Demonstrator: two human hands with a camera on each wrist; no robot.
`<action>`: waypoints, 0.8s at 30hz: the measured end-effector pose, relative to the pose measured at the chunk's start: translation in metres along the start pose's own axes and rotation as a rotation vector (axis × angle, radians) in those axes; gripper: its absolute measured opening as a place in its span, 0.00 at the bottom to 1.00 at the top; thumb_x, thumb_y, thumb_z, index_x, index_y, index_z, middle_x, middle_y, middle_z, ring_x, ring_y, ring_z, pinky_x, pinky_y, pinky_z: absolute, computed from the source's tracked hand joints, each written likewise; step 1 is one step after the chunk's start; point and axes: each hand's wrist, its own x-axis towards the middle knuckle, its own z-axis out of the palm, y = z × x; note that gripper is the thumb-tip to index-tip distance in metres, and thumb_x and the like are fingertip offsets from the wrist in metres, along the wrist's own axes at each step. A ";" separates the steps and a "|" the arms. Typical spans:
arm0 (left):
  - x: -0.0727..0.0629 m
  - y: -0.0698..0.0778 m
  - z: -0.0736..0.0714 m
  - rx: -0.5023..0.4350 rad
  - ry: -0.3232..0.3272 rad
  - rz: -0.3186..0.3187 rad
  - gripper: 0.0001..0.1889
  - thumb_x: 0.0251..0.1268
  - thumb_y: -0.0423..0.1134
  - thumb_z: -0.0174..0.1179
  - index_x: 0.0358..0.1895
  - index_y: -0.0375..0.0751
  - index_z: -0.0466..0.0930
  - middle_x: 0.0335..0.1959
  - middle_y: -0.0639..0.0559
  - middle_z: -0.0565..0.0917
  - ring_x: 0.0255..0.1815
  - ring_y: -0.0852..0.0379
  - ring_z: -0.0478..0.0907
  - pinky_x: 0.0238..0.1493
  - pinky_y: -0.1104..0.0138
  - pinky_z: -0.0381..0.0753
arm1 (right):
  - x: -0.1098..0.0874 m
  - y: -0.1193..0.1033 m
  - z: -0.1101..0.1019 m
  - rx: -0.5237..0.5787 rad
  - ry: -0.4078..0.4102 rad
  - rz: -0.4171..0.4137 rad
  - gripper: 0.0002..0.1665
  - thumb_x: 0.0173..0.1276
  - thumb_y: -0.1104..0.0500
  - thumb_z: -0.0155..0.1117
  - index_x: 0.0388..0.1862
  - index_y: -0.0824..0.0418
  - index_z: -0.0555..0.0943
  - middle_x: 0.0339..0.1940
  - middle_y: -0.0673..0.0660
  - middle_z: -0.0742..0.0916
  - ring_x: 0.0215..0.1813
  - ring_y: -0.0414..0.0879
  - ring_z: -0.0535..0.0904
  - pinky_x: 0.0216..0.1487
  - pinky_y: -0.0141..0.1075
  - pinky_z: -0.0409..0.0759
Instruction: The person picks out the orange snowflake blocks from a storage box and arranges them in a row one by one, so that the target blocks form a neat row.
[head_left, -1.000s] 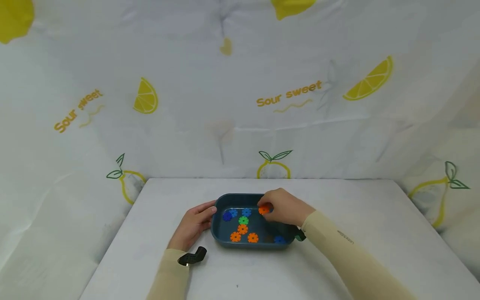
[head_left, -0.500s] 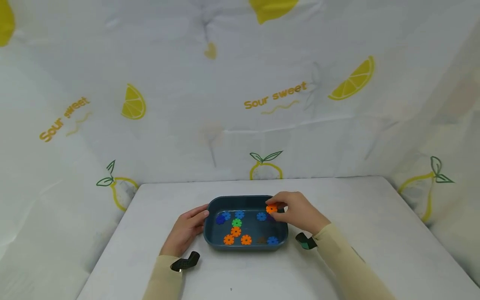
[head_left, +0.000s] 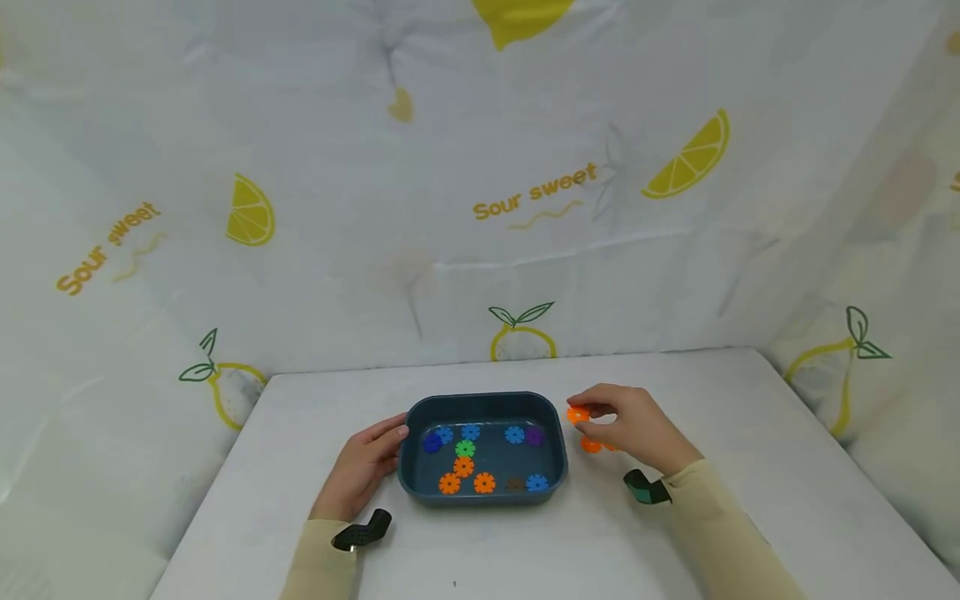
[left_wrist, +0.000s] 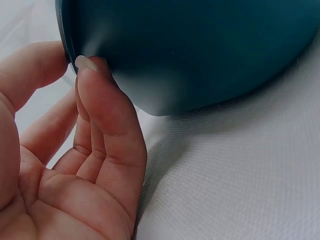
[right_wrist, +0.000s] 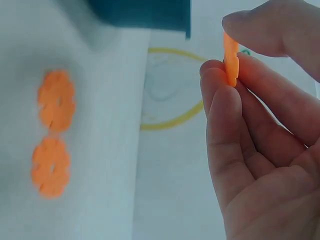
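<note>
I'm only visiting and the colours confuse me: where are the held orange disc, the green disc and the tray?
Held orange disc (right_wrist: 231,60), right wrist view: its thin edge.
Green disc (head_left: 465,449), head view: its middle.
Tray (head_left: 504,458), head view: bare inside floor.

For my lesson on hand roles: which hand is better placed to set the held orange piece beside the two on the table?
Right, most likely: the right hand pinches the orange piece close to the two orange pieces, while the left hand grips the left end of the tray.
</note>
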 end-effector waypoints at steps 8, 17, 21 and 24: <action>-0.002 0.003 0.002 0.009 -0.003 -0.010 0.29 0.73 0.48 0.72 0.73 0.43 0.81 0.64 0.47 0.87 0.52 0.54 0.84 0.54 0.67 0.87 | -0.024 0.030 -0.018 -0.007 0.018 0.145 0.21 0.70 0.53 0.78 0.60 0.53 0.90 0.57 0.48 0.92 0.56 0.47 0.87 0.56 0.36 0.87; -0.006 0.005 0.002 0.015 0.007 -0.014 0.29 0.75 0.48 0.70 0.74 0.43 0.80 0.65 0.46 0.87 0.53 0.54 0.84 0.54 0.67 0.87 | -0.037 0.057 -0.023 -0.047 0.045 0.177 0.18 0.69 0.57 0.76 0.58 0.53 0.90 0.55 0.52 0.92 0.53 0.47 0.87 0.51 0.29 0.85; -0.006 0.005 0.002 0.007 0.004 -0.010 0.27 0.76 0.47 0.69 0.74 0.42 0.80 0.64 0.47 0.87 0.52 0.55 0.85 0.53 0.67 0.87 | -0.038 0.062 -0.023 -0.077 0.042 0.192 0.18 0.69 0.57 0.77 0.57 0.53 0.90 0.55 0.52 0.92 0.52 0.46 0.86 0.50 0.29 0.85; -0.006 0.005 0.002 0.010 0.006 -0.010 0.27 0.76 0.47 0.69 0.74 0.42 0.80 0.63 0.48 0.88 0.52 0.56 0.85 0.53 0.67 0.87 | -0.038 0.064 -0.022 -0.089 0.037 0.198 0.18 0.68 0.57 0.78 0.57 0.53 0.90 0.54 0.52 0.92 0.51 0.45 0.85 0.50 0.30 0.84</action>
